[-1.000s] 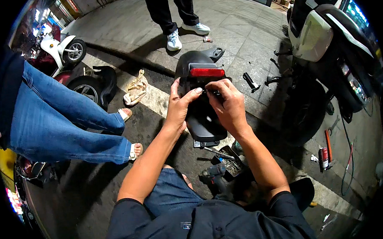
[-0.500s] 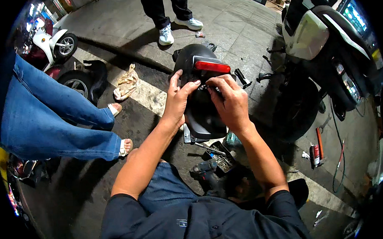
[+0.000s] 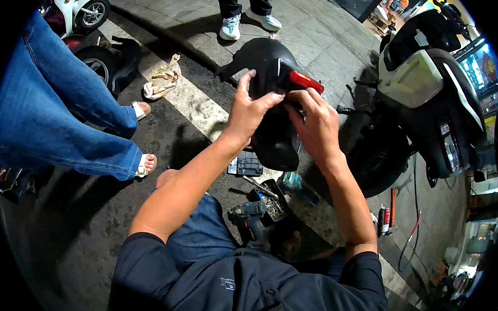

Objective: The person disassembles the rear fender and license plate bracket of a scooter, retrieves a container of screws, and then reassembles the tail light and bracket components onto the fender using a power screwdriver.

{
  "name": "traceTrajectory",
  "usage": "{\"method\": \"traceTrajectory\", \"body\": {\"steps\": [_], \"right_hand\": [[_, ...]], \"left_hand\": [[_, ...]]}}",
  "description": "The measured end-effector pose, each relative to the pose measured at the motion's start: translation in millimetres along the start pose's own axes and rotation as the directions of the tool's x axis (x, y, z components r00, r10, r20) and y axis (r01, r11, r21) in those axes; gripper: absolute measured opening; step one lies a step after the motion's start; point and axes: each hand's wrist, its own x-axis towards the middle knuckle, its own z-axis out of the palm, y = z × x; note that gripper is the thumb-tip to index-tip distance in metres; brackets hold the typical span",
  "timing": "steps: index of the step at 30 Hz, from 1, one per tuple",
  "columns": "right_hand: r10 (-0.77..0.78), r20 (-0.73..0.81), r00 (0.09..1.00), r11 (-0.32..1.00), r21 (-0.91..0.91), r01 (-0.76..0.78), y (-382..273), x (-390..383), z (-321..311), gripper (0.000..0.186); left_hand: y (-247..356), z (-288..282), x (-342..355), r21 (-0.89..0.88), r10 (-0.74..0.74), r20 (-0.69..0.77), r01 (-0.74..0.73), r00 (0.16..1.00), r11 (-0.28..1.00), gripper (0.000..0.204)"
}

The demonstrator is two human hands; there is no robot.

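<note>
A black scooter tail cover point(image 3: 266, 100) with a red tail light point(image 3: 304, 81) is held up between both hands, above the pavement point(image 3: 203, 110). The left hand point(image 3: 248, 109) grips the cover's left flank, thumb pressed toward the light, fingers spread over the top. The right hand point(image 3: 314, 126) clasps the cover just below the light, fingers curled against it. Beneath the cover lie a cordless drill point(image 3: 251, 218) and a small parts tray point(image 3: 272, 198). Right of the cover stands a white scooter point(image 3: 422, 94).
</note>
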Motion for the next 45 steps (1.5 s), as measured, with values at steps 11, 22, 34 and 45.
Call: {"method": "traceTrajectory", "body": {"steps": [11, 22, 34, 45], "right_hand": [[0.699, 0.4, 0.593, -0.039, 0.849, -0.527, 55.5, -71.3, 4.9, 0.037], [0.45, 0.49, 0.747, -0.444, 0.848, -0.289, 6.1, -20.9, -11.1, 0.04], [0.444, 0.31, 0.841, -0.079, 0.948, -0.308, 10.7, 0.6, -50.7, 0.039], [0.544, 0.243, 0.803, 0.138, 0.918, -0.371, 69.2, 11.9, -55.5, 0.034]], "left_hand": [[40.3, 4.9, -1.8, -0.217, -0.238, 0.029, 0.238, 0.971, 0.947, 0.056], [37.6, 9.9, 2.5, -0.4, -0.404, 0.214, 0.457, 0.889, 0.794, 0.029], [30.1, 55.9, -9.2, -0.398, -0.438, 0.207, 0.484, 0.875, 0.779, 0.068], [1.7, 46.7, -27.6, -0.815, -0.338, 0.579, 0.519, 0.742, -0.257, 0.016]]}}
